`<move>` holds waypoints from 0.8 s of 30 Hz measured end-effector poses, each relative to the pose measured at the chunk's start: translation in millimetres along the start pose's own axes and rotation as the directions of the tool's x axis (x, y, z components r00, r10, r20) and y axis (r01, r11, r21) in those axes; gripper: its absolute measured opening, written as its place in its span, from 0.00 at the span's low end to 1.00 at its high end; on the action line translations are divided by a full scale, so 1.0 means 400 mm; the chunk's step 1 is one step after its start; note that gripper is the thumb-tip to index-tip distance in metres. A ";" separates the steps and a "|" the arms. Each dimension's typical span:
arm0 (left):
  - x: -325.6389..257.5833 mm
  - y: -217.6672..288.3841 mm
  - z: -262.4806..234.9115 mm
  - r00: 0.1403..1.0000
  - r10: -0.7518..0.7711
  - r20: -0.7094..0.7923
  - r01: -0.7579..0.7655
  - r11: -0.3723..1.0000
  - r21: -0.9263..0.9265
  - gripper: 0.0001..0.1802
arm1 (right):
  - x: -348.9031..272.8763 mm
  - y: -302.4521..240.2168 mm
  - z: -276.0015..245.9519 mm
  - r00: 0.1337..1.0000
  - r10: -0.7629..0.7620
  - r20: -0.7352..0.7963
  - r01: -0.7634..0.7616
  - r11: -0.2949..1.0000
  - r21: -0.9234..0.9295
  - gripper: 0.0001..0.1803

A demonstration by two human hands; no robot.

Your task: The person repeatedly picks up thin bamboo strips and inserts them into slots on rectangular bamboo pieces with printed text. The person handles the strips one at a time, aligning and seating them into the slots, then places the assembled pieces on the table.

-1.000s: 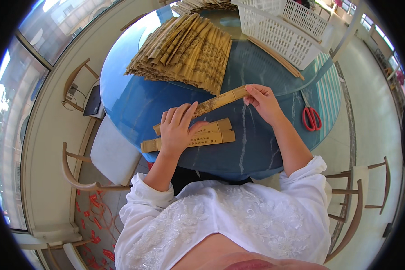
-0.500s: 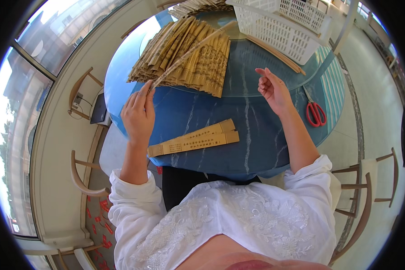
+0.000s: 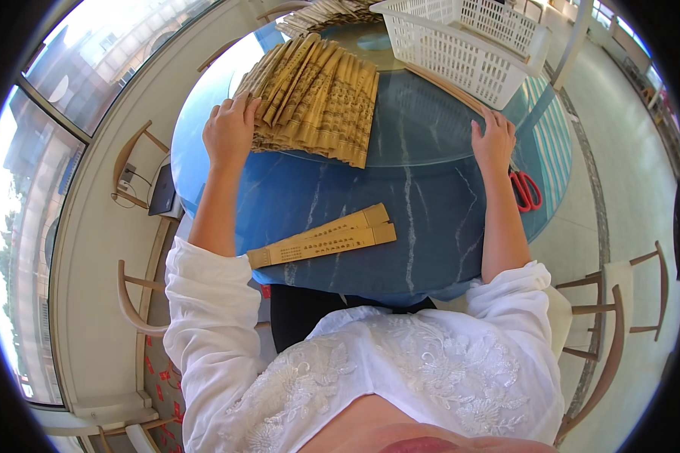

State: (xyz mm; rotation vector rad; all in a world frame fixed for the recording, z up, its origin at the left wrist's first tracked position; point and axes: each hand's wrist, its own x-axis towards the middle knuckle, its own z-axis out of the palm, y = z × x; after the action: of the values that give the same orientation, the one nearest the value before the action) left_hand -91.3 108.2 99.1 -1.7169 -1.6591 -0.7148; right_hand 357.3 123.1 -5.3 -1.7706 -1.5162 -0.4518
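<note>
A thick pile of long, narrow, golden-brown printed paper pieces (image 3: pixel 321 106), folded or rolled lengthwise, lies at the back left of the blue marble-patterned table (image 3: pixel 438 219). At the pile's near left end, my left hand (image 3: pixel 231 130) has its fingers curled round the end of a paper piece. Farther right, slim wooden sticks (image 3: pixel 449 89) lie beside a white basket. Over their near ends my right hand (image 3: pixel 494 142) bends its fingers and thumb, hiding the tips. Two flat, yellow-brown printed paper strips (image 3: pixel 329 240) overlap near the front edge, touched by neither hand.
The white perforated plastic basket (image 3: pixel 453 57) stands at the back right. Red-handled scissors (image 3: pixel 527 190) lie just right of my right wrist. Another paper pile (image 3: pixel 332 15) sits at the far edge. Wooden chairs (image 3: pixel 608 340) surround the round table.
My left hand has brought the long thin paper piece it held aloft down to the pile's left side. My right hand has moved right, from mid-air to the ends of the wooden sticks.
</note>
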 end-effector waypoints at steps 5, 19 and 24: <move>-0.012 -0.026 0.006 0.997 0.007 -0.075 -0.014 0.996 -0.091 0.19 | 0.005 0.064 0.030 0.979 0.150 0.139 -0.115 0.966 -0.233 0.22; -0.380 0.120 -0.211 0.841 0.459 0.285 -0.154 0.710 -0.687 0.21 | 0.009 0.076 0.017 0.972 0.202 0.118 -0.165 0.950 -0.264 0.12; -0.458 0.125 -0.208 0.855 0.376 0.358 -0.032 0.728 -0.685 0.19 | 0.014 0.088 0.024 0.975 0.171 0.141 -0.132 0.960 -0.246 0.12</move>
State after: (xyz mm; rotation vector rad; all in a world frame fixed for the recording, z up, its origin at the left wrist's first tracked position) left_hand -47.8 -74.2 10.5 -2.7427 -1.5555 -0.8842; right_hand 390.3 133.2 -18.8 -2.1374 -1.4694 -0.4333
